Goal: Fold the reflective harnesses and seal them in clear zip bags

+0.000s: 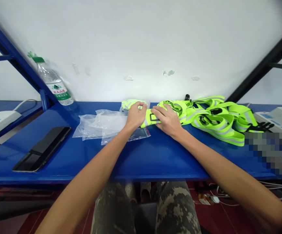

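Observation:
A neon-yellow reflective strap (pixel 145 121) with grey stripes and a black slide buckle lies across the blue table between my hands. My left hand (pixel 137 115) is closed, its fingers pinched on the strap's left part. On the right, my right hand (pixel 167 120) has its fingers bent over the strap beside the buckle, gripping it. Several clear plastic bags (pixel 102 125) lie flat to the left, partly under my left wrist. Behind my left hand sits a bagged neon-yellow bundle (pixel 129 103). A pile of loose reflective straps (pixel 216 122) with black clips spreads to the right.
A black phone (pixel 43 148) lies at the left of the blue table (pixel 141 159). A water bottle (pixel 54 83) leans against the wall by the blue frame. White power strips (pixel 2 120) sit at the far left and far right. A blurred-out patch covers the right edge.

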### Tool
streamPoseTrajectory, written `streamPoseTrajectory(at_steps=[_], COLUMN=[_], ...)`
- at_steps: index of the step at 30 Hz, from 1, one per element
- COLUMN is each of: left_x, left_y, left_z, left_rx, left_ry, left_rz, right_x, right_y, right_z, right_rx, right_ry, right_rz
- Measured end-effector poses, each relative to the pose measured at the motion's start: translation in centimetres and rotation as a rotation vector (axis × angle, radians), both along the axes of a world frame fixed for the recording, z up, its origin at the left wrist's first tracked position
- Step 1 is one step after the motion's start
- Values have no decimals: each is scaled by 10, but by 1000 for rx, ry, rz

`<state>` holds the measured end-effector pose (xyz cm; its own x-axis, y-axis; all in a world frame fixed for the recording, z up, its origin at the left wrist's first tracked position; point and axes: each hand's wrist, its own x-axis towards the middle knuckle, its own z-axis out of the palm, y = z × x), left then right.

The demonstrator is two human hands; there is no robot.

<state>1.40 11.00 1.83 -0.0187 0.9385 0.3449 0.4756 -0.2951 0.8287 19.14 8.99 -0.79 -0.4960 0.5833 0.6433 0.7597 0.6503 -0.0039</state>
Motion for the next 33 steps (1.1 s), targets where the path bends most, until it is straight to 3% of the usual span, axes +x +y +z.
streamPoseTrajectory(at_steps=[5, 8, 10, 14, 17, 20, 24, 29, 33], left_x=[5, 6, 4, 0, -4, -8, -15, -19, -21], left_y=[-10, -28, -36, -33, -24, -19, -15, -10, -4], left_z=[7, 12, 12, 3, -2, -1, -2, -1, 2], left_rx=[154, 397, 510, 444, 349, 305, 306, 292, 239], left_ry=[-61, 106, 296, 617, 691, 644, 494, 215, -39], left_rz=[30, 2, -92, -304, -324, -291, -145, 12, -54], right_x=[1, 1, 3, 6, 9, 11, 15, 16, 14], right_y=[-1, -1, 0, 6, 11, 12, 7, 6, 11], right_z=[10, 13, 10, 0, -7, -9, -9, -14, -13], right_rx=[43, 10, -40, -205, -305, -321, -363, -497, -544], right_ry=[56, 129, 202, 353, 408, 374, 345, 423, 611], right_rz=[-43, -25, -11, 9, 36, 42, 62, 23, 142])
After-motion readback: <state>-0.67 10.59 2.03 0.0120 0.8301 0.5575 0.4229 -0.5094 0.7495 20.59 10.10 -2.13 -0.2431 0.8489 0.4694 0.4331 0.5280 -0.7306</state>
